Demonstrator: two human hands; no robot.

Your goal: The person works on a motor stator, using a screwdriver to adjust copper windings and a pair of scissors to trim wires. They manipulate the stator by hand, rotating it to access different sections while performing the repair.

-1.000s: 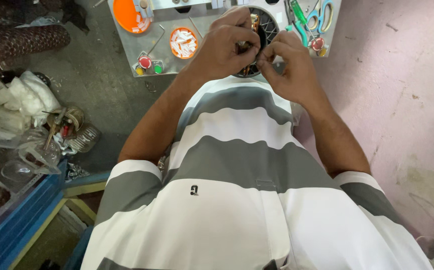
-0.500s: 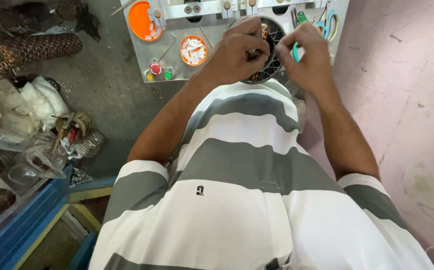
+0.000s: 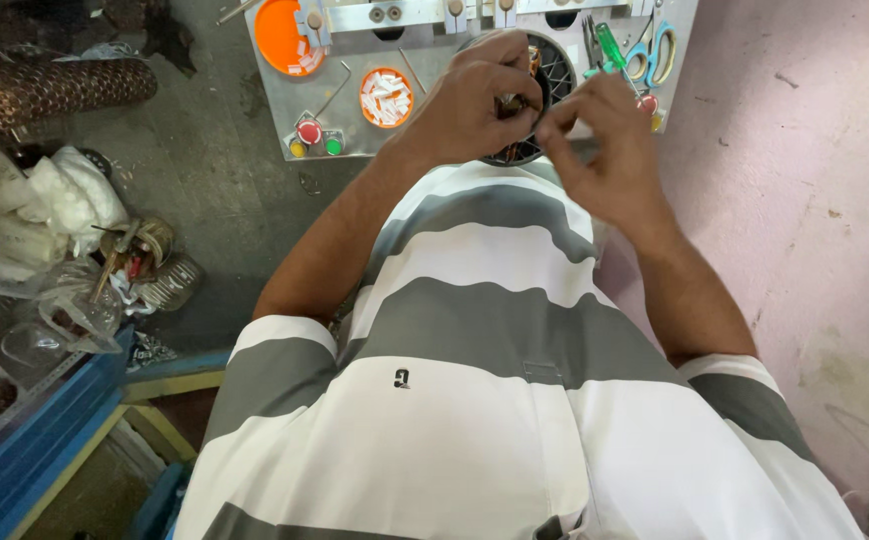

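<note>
Copper windings already fill the round black stator [image 3: 540, 100] on the grey metal table [image 3: 285, 110], so much of the work looks done. My left hand [image 3: 475, 100] curls closed over its rim; my right hand [image 3: 600, 150] pinches something too fine to see. An orange dish [image 3: 280, 35] and a small orange cup of white slips [image 3: 387, 97] sit left; clear bags [image 3: 75, 310] lie on the floor.

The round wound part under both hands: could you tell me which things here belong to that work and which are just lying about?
In use:
- round wound part, dark with copper windings
- left hand, gripping it
- right hand, pinching at its edge

Lying about:
- green-handled screwdriver
- scissors
- orange dish of white pieces
- orange lid
- plastic bags
</note>
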